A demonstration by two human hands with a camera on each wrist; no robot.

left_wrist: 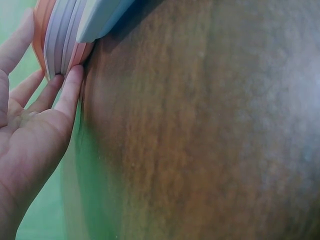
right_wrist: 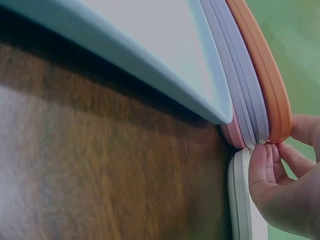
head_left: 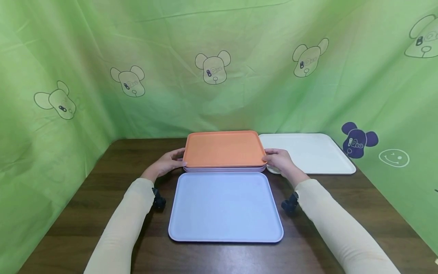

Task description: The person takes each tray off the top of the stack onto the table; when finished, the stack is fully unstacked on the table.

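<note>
Found an orange rectangular plastic-looking tray [head_left: 224,149] between the hands, topping a stack of lilac trays [head_left: 224,169] and, lowest, a pink tray [right_wrist: 233,134]. Observed the right hand [head_left: 281,160] pinching its edge, fingertips at the seam beneath; the left hand [head_left: 166,163] loosely spread, fingertips against the stacked edges. Judged best to seat both grips on the orange rim alone and raise it level, without dragging the lilac rims. Noted a pale-blue round-cornered rectangular tray [head_left: 226,207] just nearer the wearer than the hands, and white rectangular trays [head_left: 308,152] right of the right hand. Read apparent "iQoo" on a dark purple bear-head print [head_left: 356,144], farther right on the green fabric backdrop [head_left: 171,110]; found no legible maker's label on any tray.
</note>
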